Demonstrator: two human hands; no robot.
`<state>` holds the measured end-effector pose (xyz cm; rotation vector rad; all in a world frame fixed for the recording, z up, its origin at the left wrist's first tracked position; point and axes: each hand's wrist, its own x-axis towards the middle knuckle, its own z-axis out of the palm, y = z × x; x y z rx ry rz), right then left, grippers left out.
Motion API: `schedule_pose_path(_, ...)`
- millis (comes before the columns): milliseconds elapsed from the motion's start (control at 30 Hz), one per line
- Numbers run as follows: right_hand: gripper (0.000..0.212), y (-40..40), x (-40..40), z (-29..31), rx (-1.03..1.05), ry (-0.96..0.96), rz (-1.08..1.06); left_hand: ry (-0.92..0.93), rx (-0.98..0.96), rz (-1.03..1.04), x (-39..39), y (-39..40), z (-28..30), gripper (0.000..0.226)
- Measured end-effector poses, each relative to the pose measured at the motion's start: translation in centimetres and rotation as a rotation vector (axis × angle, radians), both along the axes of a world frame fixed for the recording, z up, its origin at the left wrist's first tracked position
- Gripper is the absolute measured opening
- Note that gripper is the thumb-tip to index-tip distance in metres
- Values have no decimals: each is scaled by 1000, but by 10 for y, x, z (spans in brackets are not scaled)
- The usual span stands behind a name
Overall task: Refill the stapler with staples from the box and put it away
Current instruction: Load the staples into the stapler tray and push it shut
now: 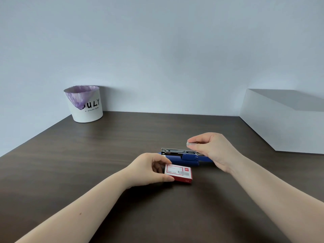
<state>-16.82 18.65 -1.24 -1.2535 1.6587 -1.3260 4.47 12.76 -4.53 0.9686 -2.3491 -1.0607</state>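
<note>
A blue stapler lies on the dark wooden table, its lid swung flat to the right and its metal staple channel exposed on top. Just in front of it sits a small red and white staple box. My left hand grips the left end of that box between thumb and fingers. My right hand hovers just above the stapler's right part and pinches a short silvery strip of staples between thumb and fingertips. The stapler's right end is hidden behind my right hand.
A white waste bin with a purple liner stands at the table's far left corner against the wall. A large white box occupies the far right of the table.
</note>
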Motion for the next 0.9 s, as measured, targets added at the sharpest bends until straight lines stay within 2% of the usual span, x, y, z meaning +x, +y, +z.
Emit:
schedule_pose_path(233, 12, -16, 10, -1, 1, 500, 99, -93, -156, 6, 8, 0, 2, 53)
schedule_pose_path(333, 12, -20, 11, -2, 19, 605, 137, -40, -158, 34, 11, -3, 1, 46)
schedule_pose_path(467, 14, -22, 9, -6, 0, 592, 143, 150, -178, 241, 12, -19, 0, 16)
schedule_pose_path(533, 14, -20, 7, -7, -10, 565, 139, 140, -195, 310, 13, -29, -1, 18)
schedule_pose_path(633, 14, -17, 5, -8, -21, 508, 130, -24, -182, 242, 12, -38, -4, 41)
schedule_pose_path(733, 15, -17, 5, -10, -20, 516, 133, -110, -184, 138, 6, -42, -2, 52)
schedule_pose_path(800, 15, -18, 5, -10, -14, 528, 136, -144, -185, 93, -1, -43, -1, 51)
schedule_pose_path(900, 16, -19, 4, -11, -2, 534, 146, -161, -225, 64, -7, -44, -3, 39)
